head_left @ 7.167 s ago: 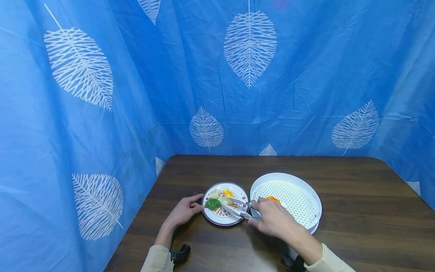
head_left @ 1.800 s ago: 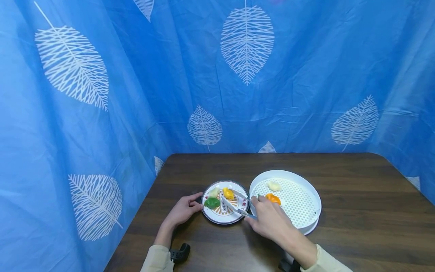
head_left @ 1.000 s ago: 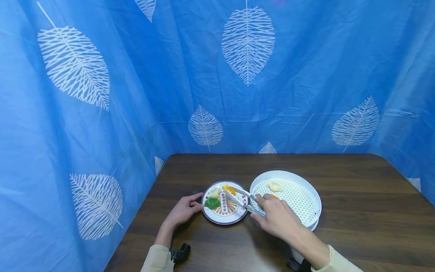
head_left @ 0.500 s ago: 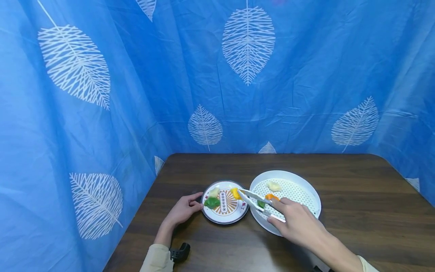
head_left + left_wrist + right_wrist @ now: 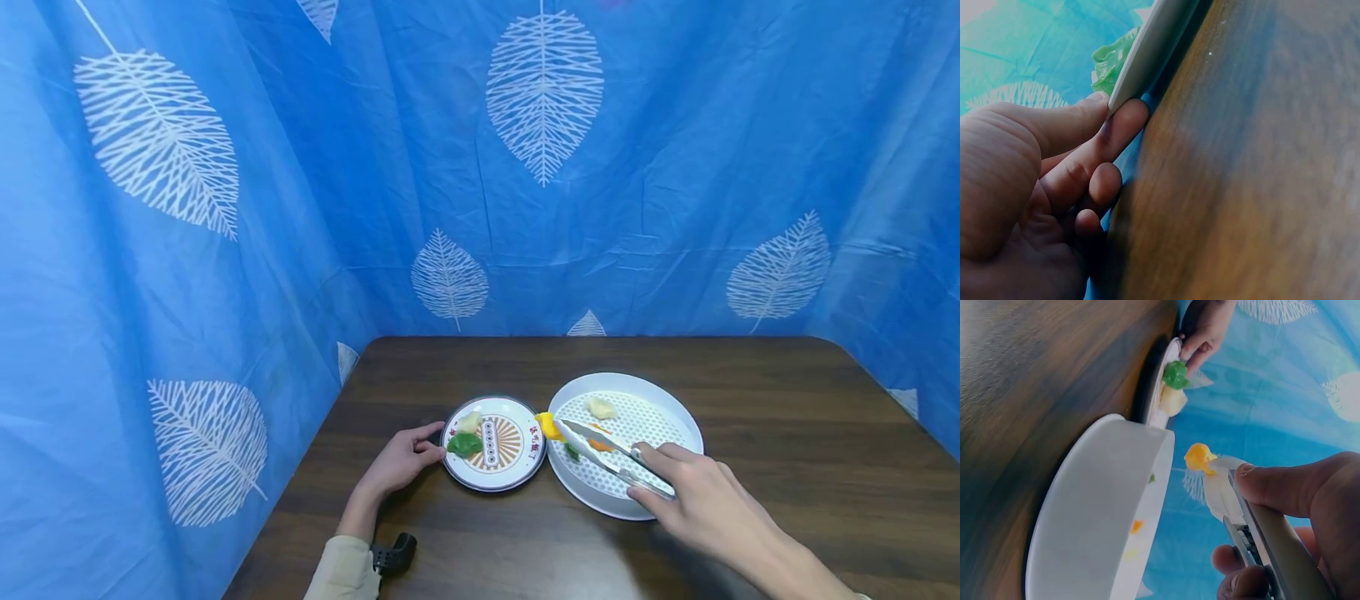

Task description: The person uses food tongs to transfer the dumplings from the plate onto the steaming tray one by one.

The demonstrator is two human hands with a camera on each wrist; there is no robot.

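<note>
My left hand pinches the rim of a patterned white plate between thumb and finger, plain in the left wrist view. On that plate lie a green dumpling and a pale one behind it. With my right hand I grip metal tongs with white tips. A yellow dumpling is caught in those tips, held up above the near-left rim of a round white steamer tray. Inside the tray sit a pale dumpling, an orange dumpling and a green dumpling, the last two partly covered by the tongs.
Plate and tray stand side by side on a dark wooden table, nearly touching. A blue curtain with white leaf prints hangs behind the table and along its left. My left wrist wears a black band.
Earlier the tongs set a pale dumpling into the tray. Since then they have seized the yellow dumpling and lifted it rightward off the plate toward the tray. My left hand stays on the rim.
</note>
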